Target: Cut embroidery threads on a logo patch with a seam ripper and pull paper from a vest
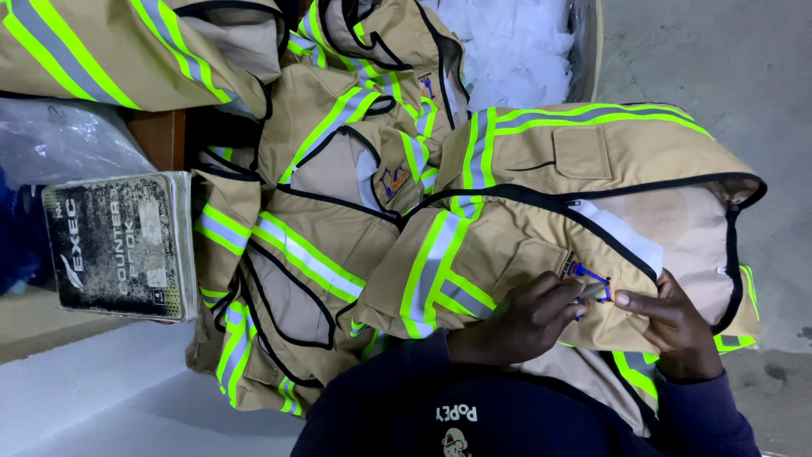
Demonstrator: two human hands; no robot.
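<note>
2 hands are working a tan vest [541, 228] at 4 o'clock: left hand [524, 322] pinching a small tool [592, 292] at the blue emblem [586, 272], right hand [668, 322] closed on fabric. Keeping cloth taut seems wise; more vests [313, 245] are piling at 9 o'clock.

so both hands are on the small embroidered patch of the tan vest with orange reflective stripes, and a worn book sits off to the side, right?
Not quite: the stripes are fluorescent yellow-green with silver centres, not orange. The rest holds in the head view: both hands, left hand and right hand, work at the small patch on the tan vest, and the worn book lies aside.
</note>
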